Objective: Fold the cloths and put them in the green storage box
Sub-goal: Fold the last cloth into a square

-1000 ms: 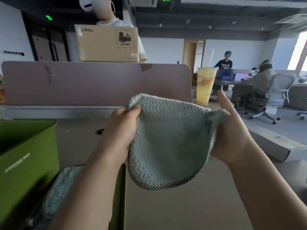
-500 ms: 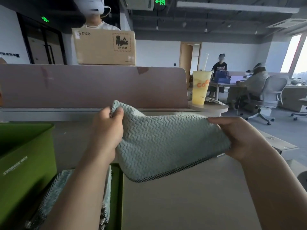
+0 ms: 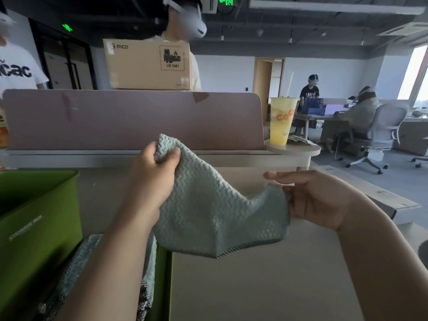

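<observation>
A pale green textured cloth [image 3: 208, 209] with a checked hem hangs in the air above the desk, sagging in the middle. My left hand [image 3: 152, 179] grips its upper left corner in a fist. My right hand [image 3: 317, 200] pinches the right corner low in its fingers, with the index finger stretched out to the left above the cloth. The green storage box [image 3: 34, 228] stands open at the left. Another pale green cloth [image 3: 76, 269] lies folded at the box's right side, partly hidden by my left forearm.
A beige desk [image 3: 266, 274] spreads below the cloth. A pink divider panel [image 3: 129, 119] closes the back. A yellow drink cup [image 3: 281, 121] stands on a round shelf at the right. People, a cardboard box [image 3: 148, 63] and office chairs are behind.
The cloth has slackened and sags in the middle. My left hand rose with its corner. My right hand dropped lower and its index finger has straightened.
</observation>
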The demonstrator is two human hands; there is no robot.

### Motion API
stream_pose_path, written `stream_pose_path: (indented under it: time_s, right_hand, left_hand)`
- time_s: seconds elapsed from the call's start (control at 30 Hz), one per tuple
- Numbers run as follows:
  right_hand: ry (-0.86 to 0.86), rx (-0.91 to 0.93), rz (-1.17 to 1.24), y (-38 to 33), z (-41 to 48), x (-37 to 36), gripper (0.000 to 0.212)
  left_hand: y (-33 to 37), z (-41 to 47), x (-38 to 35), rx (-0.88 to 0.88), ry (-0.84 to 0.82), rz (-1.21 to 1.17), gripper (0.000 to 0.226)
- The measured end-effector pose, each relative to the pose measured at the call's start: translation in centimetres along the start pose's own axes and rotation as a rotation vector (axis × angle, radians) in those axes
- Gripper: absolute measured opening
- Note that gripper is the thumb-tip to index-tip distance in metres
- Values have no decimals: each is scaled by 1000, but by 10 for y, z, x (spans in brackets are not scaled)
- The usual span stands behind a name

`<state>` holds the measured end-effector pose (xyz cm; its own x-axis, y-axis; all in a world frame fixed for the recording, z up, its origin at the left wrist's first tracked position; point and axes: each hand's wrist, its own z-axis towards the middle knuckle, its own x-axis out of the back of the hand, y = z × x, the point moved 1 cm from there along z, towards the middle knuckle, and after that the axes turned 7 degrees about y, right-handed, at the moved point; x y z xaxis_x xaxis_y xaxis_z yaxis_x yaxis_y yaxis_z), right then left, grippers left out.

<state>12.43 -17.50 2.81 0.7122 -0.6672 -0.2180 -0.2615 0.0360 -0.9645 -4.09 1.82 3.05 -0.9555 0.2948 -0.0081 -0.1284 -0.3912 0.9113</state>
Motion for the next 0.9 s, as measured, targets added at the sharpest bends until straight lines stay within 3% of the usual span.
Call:
stream_pose_path:
  time_s: [0.07, 0.23, 0.33, 0.5, 0.6, 0.7, 0.77, 0.9]
  right_hand:
    - [6, -51, -45, 10, 8, -2, 16]
    - [80, -192, -158, 44, 26, -7, 18]
    - [-12, -267, -263, 56, 26, -14, 14]
    - [-197, -326, -303, 57, 20, -18, 39]
    - [-141, -251, -235, 45, 18, -13, 16]
    - [-124, -128, -106, 32, 21, -5, 40]
    - [-39, -5, -50, 22, 18, 1, 34]
    - [97, 178, -1, 5, 8, 9, 27]
  left_hand:
    - [2, -1, -1, 45, -18, -49, 19]
    - [8, -7, -6, 164, -134, -199, 29]
    - [9, -7, -6, 218, -177, -253, 19]
    - [14, -7, -5, 177, -200, -286, 22]
    - [9, -2, -1, 151, -190, -209, 21]
    - [1, 3, 5, 166, -156, -66, 12]
    - [-4, 7, 10, 120, -101, 78, 8]
    - [-9, 9, 17, 131, 14, 233, 50]
